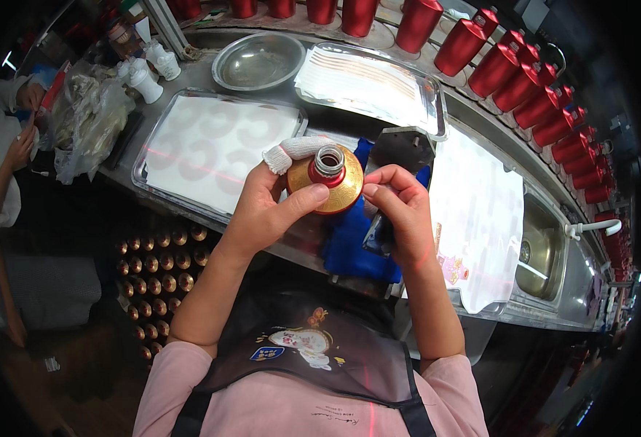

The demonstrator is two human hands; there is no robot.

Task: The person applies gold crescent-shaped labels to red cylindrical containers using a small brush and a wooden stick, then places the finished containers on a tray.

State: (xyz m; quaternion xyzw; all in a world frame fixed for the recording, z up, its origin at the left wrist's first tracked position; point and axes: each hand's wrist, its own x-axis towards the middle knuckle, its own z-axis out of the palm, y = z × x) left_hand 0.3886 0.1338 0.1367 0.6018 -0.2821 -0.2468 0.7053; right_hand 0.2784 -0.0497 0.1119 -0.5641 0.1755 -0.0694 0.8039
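In front of me a bottle (pixel 346 191) with a gold shoulder, a red collar and an open, clear threaded mouth is seen from above. My left hand (pixel 273 211) is wrapped round it, with the thumb lying over the gold shoulder. A white knitted finger cover (pixel 293 153) sits on that hand's forefinger, behind the bottle's neck. At the bottle's right edge my right hand (pixel 405 211) has thumb and forefinger pinched together. Whatever that pinch holds, if anything, is too small to make out. Beneath the hands, a blue cloth (pixel 357 251) hangs by a dark metal holder (pixel 405 151).
Trays with white sheets (pixel 218 138) and pale strips (pixel 364 80) flank a metal bowl (pixel 258 62). Red bottles (pixel 462 47) line the curved far conveyor. A sink (pixel 539 251) is right; gold-topped bottles (pixel 167 261) stand low left. Another person's hands (pixel 25 120) work at far left.
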